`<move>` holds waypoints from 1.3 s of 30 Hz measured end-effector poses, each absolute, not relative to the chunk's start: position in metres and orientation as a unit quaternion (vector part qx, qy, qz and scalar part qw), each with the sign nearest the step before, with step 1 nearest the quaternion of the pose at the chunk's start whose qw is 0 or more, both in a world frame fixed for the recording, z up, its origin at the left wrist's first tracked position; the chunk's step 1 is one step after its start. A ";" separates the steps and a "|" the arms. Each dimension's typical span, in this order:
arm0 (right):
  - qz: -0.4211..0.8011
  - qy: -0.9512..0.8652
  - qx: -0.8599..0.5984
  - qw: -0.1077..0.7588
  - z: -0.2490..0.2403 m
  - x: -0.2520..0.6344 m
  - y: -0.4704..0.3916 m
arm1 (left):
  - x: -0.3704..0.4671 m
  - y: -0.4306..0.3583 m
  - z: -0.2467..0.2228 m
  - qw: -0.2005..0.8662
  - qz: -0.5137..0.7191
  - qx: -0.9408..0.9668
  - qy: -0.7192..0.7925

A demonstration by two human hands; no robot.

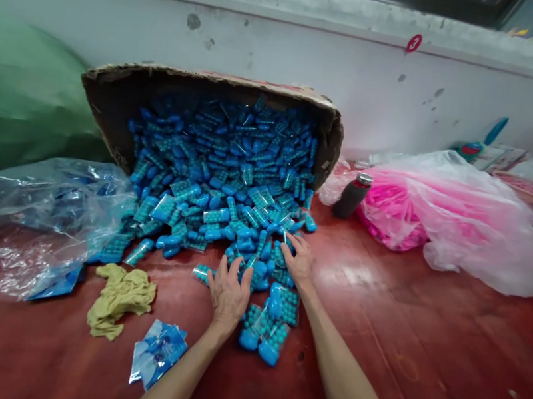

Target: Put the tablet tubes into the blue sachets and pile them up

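Many small clear cases with blue ends and rows of blue beads spill from a tipped cardboard box onto the red table. My left hand lies at the front edge of the pile, palm down with fingers spread, touching cases. On the pile's right side is my right hand, its fingers apart and curved against the cases. Neither hand visibly grips one. Between my forearms rests a small group of loose cases, apart from the box.
Left lie a clear plastic bag, a crumpled yellow cloth and blue printed packets. A dark bottle stands right of the box, beside a plastic bag with pink contents. A white wall runs behind.
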State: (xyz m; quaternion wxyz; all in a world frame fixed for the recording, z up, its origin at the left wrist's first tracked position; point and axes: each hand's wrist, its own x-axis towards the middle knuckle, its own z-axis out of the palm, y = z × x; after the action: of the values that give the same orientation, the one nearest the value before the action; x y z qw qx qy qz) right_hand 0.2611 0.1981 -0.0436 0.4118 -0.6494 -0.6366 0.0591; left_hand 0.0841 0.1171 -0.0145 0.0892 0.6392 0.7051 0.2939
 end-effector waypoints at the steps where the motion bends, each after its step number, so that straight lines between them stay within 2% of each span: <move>1: 0.063 -0.640 -0.648 0.409 -0.042 0.258 0.195 | 0.085 0.114 -0.015 0.087 0.292 0.641 0.705; 10: 0.103 -0.679 -0.623 0.374 -0.029 0.250 0.164 | 0.050 0.087 -0.004 0.171 0.333 0.714 0.592; 14: 0.092 -0.668 -0.636 0.375 -0.016 0.251 0.132 | 0.004 0.042 -0.009 0.083 0.325 0.734 0.591; 16: 0.082 -0.660 -0.641 0.382 -0.010 0.247 0.106 | -0.019 0.017 -0.020 0.014 0.281 0.738 0.614; 19: 0.035 -0.671 -0.634 0.384 -0.010 0.231 0.058 | -0.044 -0.010 -0.037 -0.026 0.192 0.751 0.631; 24: -0.001 -0.756 -0.595 0.273 -0.028 0.192 0.000 | -0.066 -0.012 -0.053 -0.014 0.127 0.795 0.594; 30: -0.013 -0.804 -0.563 0.192 -0.021 0.184 0.016 | -0.083 -0.002 -0.041 0.030 0.158 0.829 0.536; 35: -0.010 -0.808 -0.545 0.223 0.004 0.161 0.016 | -0.086 -0.017 -0.039 0.022 0.252 0.782 0.570; 39: 0.094 -0.843 -0.478 0.227 0.013 0.105 0.012 | -0.090 -0.022 -0.038 -0.028 0.285 0.708 0.646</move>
State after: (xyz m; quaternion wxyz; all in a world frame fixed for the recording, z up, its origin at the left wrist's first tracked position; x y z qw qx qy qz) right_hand 0.1045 0.0121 0.0130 0.2271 -0.4784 -0.8431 0.0935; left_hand -0.0898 -0.0217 -0.0376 -0.0282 0.7076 0.6460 0.2849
